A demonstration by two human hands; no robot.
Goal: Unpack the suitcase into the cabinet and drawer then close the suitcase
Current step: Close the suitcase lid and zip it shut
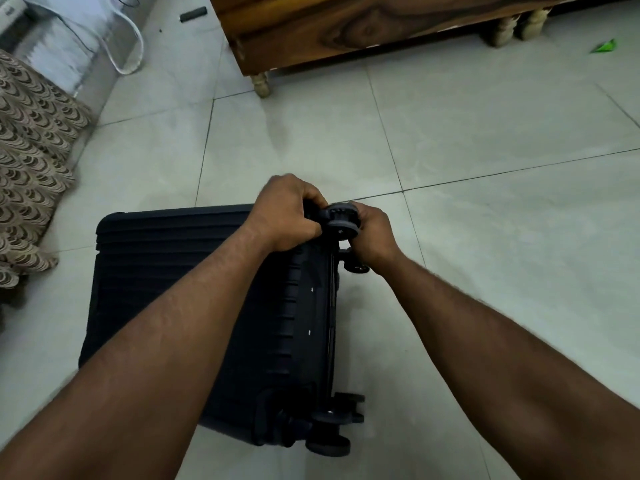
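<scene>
Suitcase (194, 306): dark, ribbed hard shell, lying flat on the tiled floor (450, 140), halves together, wheeled end toward the right. It sits in the lower middle of the floor as seen from the head camera, well apart from the wooden furniture.

Left hand (287, 213): fingers curled over the suitcase's far right corner, gripping the shell edge just beside the top wheel (341, 220).

Right hand (372, 233): fingers curled in at the same corner, against the wheel's right side; thumb and fingertips are hidden behind the wheel, so whether they pinch the wheel or a zip pull cannot be told. A second wheel (356, 266) shows below this hand. Two more wheels (329, 445) at the near right corner.

Surroundings: a wooden bed frame (346, 26) on short turned legs along the far edge of the floor. Patterned brown cloth (31, 161) at the left edge. White cable (133, 46) looped at the far left corner. Small green scrap (604, 46) on the floor, far right.
</scene>
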